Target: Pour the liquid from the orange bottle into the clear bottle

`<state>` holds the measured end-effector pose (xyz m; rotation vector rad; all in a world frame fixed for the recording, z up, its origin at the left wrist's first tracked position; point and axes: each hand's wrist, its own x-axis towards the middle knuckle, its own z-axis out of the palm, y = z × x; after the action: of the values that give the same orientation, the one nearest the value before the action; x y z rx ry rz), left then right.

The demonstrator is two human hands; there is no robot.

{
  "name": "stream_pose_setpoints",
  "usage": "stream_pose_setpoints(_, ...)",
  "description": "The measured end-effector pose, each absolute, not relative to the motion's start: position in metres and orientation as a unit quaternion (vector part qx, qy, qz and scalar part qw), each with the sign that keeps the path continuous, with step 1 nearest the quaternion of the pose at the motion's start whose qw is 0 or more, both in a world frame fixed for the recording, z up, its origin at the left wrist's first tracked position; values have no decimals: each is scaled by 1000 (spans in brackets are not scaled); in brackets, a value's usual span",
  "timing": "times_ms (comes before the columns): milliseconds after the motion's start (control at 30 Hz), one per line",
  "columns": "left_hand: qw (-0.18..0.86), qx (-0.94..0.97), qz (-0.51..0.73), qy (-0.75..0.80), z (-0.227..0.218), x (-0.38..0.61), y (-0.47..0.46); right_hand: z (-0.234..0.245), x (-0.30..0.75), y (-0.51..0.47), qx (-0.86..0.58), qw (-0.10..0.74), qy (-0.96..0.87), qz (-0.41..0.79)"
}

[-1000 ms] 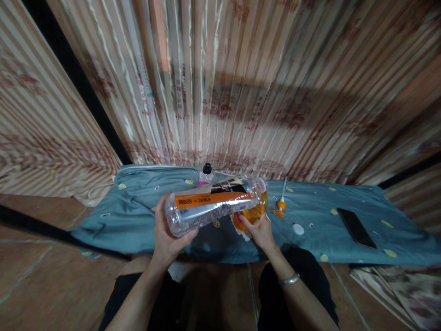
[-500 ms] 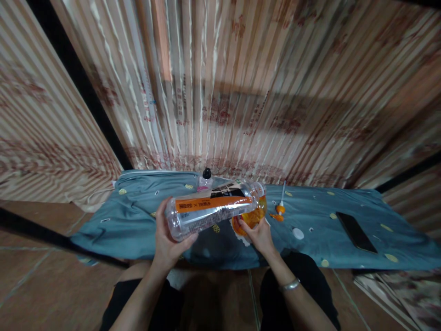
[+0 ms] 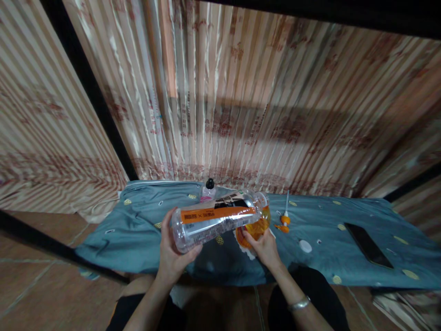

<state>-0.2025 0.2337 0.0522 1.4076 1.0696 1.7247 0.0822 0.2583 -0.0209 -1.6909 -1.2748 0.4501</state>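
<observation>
My left hand grips the base of a large clear plastic bottle with an orange and black label. The bottle lies tilted almost sideways, its neck pointing right. My right hand is wrapped round an orange-tinted bottle, which stands partly behind the clear one. The clear bottle's mouth is at the top of the orange one; whether they touch I cannot tell. Under the orange bottle a white scalloped-edged piece shows. An orange pump top with a white tube lies to the right on the cloth.
A small clear bottle with a black cap stands behind the large bottle. On the teal cloth to the right are a white round lid and a black phone. Black metal posts and a striped curtain enclose the bed.
The whole view has shifted, so everything sits a little lower and further right. Both hands keep their holds, and the clear bottle stays tilted at the orange one.
</observation>
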Motion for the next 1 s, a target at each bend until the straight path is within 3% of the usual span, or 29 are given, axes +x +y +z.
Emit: stream_pose_setpoints(1000,318,524,678,406,54,-196,234,-23,84,258,-706,448,-522,166)
